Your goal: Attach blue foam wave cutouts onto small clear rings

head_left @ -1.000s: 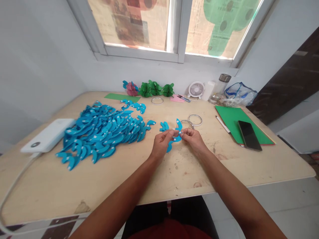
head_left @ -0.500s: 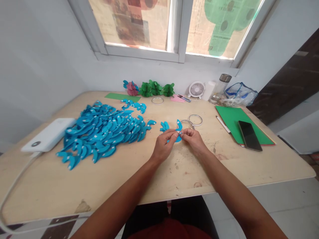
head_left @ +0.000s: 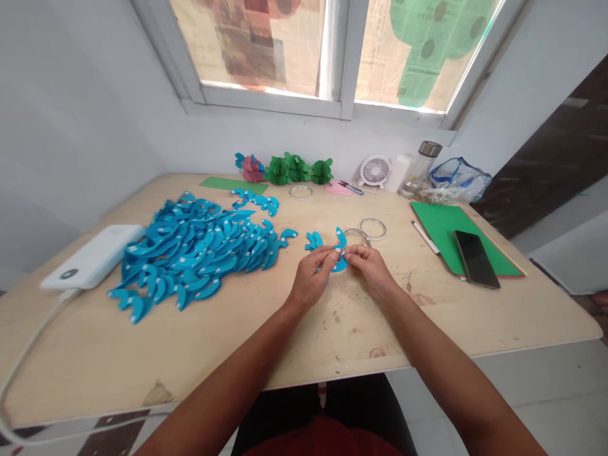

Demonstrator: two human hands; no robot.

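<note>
My left hand [head_left: 313, 275] and my right hand [head_left: 369, 269] meet above the table, both closed in a pinch on a curved blue paper piece [head_left: 341, 239]. Part of that piece stands up above my fingertips, and more blue paper shows below them. Just behind my left hand lies a small group of blue paper pieces [head_left: 313, 240]. Beyond my right hand are two rolls of narrow tape, one roll [head_left: 373, 228] in full view and the other [head_left: 356, 235] partly covered. Farther left spreads a large heap of blue paper pieces [head_left: 204, 244] bearing small white squares.
A white power bank [head_left: 95, 256] with a cable sits at the left. Along the wall stand green paper ornaments [head_left: 297, 169], a small fan [head_left: 375, 171] and a glass bottle [head_left: 418, 171]. At right, a phone [head_left: 476, 258] rests on green sheets [head_left: 439, 225] beside a pen [head_left: 425, 237].
The hands stay in almost the same place. The blue paper between the fingertips has shifted and tilted slightly, and my left fingers have moved a little.
</note>
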